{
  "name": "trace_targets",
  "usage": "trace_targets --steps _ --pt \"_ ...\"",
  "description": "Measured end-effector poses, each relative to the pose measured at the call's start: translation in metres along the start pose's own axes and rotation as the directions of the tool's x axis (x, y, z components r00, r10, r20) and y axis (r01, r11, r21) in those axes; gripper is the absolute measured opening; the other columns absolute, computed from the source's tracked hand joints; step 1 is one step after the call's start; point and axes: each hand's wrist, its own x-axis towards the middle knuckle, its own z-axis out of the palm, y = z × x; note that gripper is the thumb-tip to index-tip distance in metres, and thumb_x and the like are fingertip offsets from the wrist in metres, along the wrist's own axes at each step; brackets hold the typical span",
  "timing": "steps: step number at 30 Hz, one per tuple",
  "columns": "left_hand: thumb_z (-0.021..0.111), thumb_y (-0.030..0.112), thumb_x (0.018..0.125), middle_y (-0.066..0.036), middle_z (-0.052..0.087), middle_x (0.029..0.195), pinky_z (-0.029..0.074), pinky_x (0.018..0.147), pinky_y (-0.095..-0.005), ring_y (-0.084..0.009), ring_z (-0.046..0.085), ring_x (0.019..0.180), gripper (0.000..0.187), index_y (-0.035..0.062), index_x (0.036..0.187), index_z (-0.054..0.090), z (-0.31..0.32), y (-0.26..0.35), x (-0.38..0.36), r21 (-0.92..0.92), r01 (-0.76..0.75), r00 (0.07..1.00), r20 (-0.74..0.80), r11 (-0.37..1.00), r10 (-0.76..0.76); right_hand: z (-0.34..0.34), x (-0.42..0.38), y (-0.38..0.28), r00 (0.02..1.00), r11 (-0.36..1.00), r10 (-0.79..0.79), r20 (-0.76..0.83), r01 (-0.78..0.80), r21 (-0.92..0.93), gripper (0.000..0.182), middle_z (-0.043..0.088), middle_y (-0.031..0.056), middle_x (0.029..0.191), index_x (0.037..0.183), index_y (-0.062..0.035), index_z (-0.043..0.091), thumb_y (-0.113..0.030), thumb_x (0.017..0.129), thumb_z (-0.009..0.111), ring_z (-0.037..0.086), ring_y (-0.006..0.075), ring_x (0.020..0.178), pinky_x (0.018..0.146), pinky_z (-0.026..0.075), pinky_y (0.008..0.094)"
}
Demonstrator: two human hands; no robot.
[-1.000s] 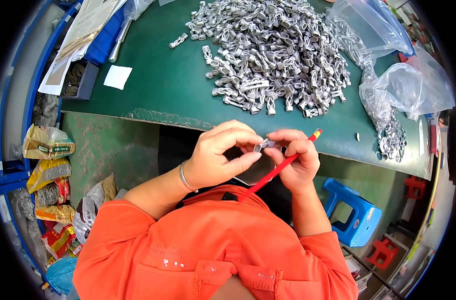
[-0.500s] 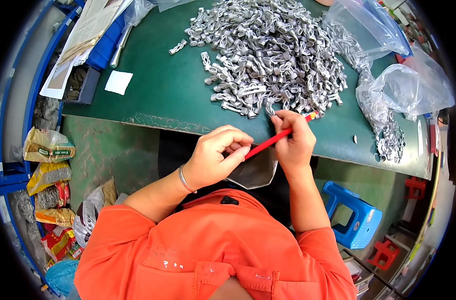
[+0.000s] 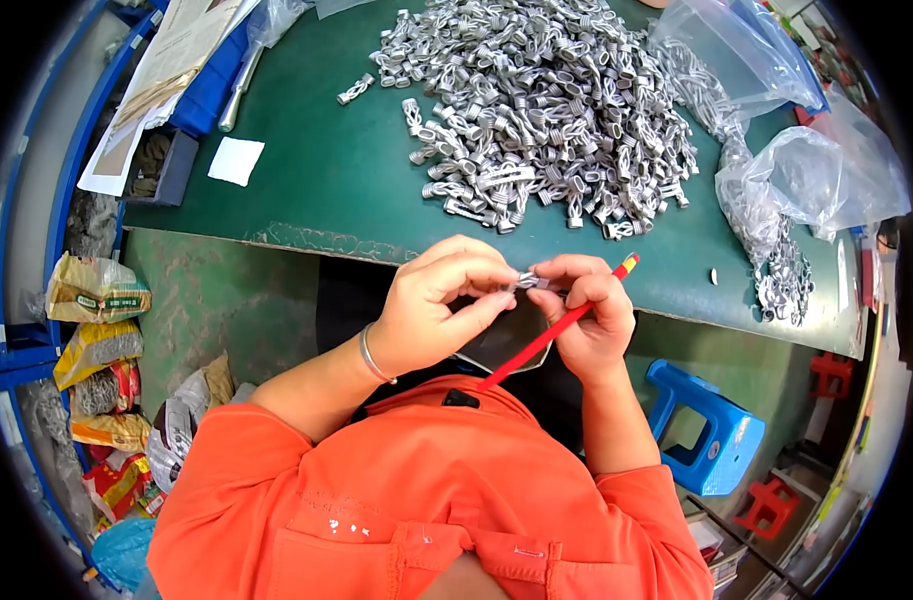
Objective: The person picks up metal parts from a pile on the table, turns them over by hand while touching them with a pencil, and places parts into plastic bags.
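Note:
Between my two hands, just off the table's front edge, is a small silver openwork metal piece (image 3: pixel 528 281). My left hand (image 3: pixel 439 305) pinches its left end between thumb and fingertips. My right hand (image 3: pixel 592 315) grips its right end with thumb and forefinger. Tucked in that same hand lies a slim red stick (image 3: pixel 537 343) with a yellow band near its upper end, slanting down toward my body. Beyond the hands, a large heap of similar silver metal pieces (image 3: pixel 557 110) covers the middle of the green table (image 3: pixel 307 170).
Clear plastic bags (image 3: pixel 797 175) and small shiny metal parts (image 3: pixel 782 280) lie at the right. At the left are a white paper square (image 3: pixel 237 161), a grey bin (image 3: pixel 164 170) and a blue bin (image 3: pixel 205 100). A blue stool (image 3: pixel 712 430) stands below right.
My right hand has drawn a silver piece back from the heap's edge to my left hand. The red stick's lower end has left my left fingers and swung toward my body.

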Motion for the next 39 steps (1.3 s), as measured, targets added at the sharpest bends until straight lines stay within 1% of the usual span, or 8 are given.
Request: trace_targets --steps 2,4,10,13,18,28,30,39 --pt "0.064 -0.009 0.074 -0.01 0.058 0.095 0.05 0.059 -0.0204 -0.0105 0.059 0.069 0.016 -0.0018 0.088 0.064 -0.006 0.007 0.001 0.272 -0.104 0.993 0.087 0.957 0.083 -0.004 0.004 -0.004 1.0 0.999 0.006 0.011 -0.006 0.034 0.031 0.064 0.0163 0.087 0.07 -0.0043 0.042 0.01 0.07 0.071 0.061 0.0185 0.069 0.059 0.051 0.0258" --pt "0.064 -0.008 0.073 -0.008 0.059 0.092 0.046 0.054 -0.0188 -0.0072 0.056 0.064 0.015 -0.0004 0.086 0.065 -0.008 0.015 -0.003 0.27 0.014 0.991 0.122 0.963 -0.048 -0.008 0.006 -0.002 0.999 0.999 -0.008 0.049 0.01 -0.048 0.031 0.065 0.0157 0.083 0.07 -0.0043 0.043 0.01 0.069 0.07 0.06 0.0191 0.066 0.055 0.048 0.0256" --pt "0.059 -0.008 0.077 -0.007 0.058 0.09 0.044 0.053 -0.0185 -0.0058 0.054 0.061 0.012 -0.0014 0.086 0.064 -0.007 0.002 -0.007 0.281 0.063 0.998 0.004 0.958 -0.067 0.014 0.032 0.011 0.997 0.884 0.03 -0.066 -0.057 -0.464 0.027 0.053 0.0073 0.067 0.076 -0.0047 0.049 -0.003 0.068 0.075 0.051 0.0258 0.061 0.057 0.043 0.0341" --pt "0.058 -0.008 0.079 -0.006 0.058 0.089 0.044 0.053 -0.0183 -0.0055 0.054 0.062 0.012 -0.002 0.087 0.064 -0.009 0.001 -0.006 0.277 0.065 0.998 -0.037 0.959 -0.057 0.021 0.04 0.019 0.995 0.759 -0.095 0.017 0.084 -0.645 0.026 0.051 0.0063 0.063 0.076 -0.0068 0.051 -0.009 0.067 0.075 0.05 0.0289 0.062 0.058 0.04 0.0381" --pt "0.058 -0.008 0.079 -0.006 0.058 0.089 0.045 0.055 -0.0182 -0.0052 0.054 0.063 0.011 -0.0021 0.088 0.063 -0.01 -0.001 -0.005 0.23 0.105 0.993 -0.075 0.967 -0.09 0.015 0.035 0.02 0.994 0.849 0.034 -0.105 -0.084 -0.522 0.022 0.049 0.0036 0.061 0.074 -0.0072 0.053 -0.005 0.067 0.073 0.049 0.0262 0.06 0.059 0.038 0.038" --pt "0.058 -0.006 0.083 -0.005 0.058 0.091 0.048 0.06 -0.0194 -0.0067 0.057 0.07 0.02 -0.0022 0.103 0.058 -0.008 -0.007 -0.004 0.224 0.148 0.986 -0.104 0.963 -0.127 0.019 0.034 0.016 0.984 0.777 -0.087 -0.155 -0.03 -0.628 0.021 0.057 0.0055 0.067 0.076 -0.0069 0.051 0.001 0.069 0.069 0.053 0.0259 0.056 0.055 0.04 0.0366" --pt "0.058 -0.005 0.084 -0.006 0.058 0.093 0.05 0.064 -0.0206 -0.0079 0.058 0.072 0.033 -0.002 0.116 0.05 -0.008 -0.002 -0.002 -0.134 0.361 0.917 -0.13 0.923 -0.378 0.017 0.029 0.02 0.962 0.847 -0.17 -0.212 0.033 -0.53 0.025 0.061 0.0093 0.072 0.074 -0.005 0.047 0.006 0.07 0.069 0.055 0.0258 0.055 0.051 0.043 0.0338" --pt "0.059 -0.004 0.085 -0.011 0.062 0.093 0.054 0.07 -0.0261 -0.0168 0.064 0.079 0.026 -0.006 0.11 0.053 -0.009 0.001 0.006 -0.229 0.388 0.911 -0.049 0.893 -0.408 0.016 0.01 0.002 0.955 0.905 -0.297 0.001 0.282 -0.319 0.035 0.065 0.0187 0.091 0.077 -0.0041 0.04 0.006 0.069 0.073 0.065 0.0263 0.071 0.058 0.053 0.0303"
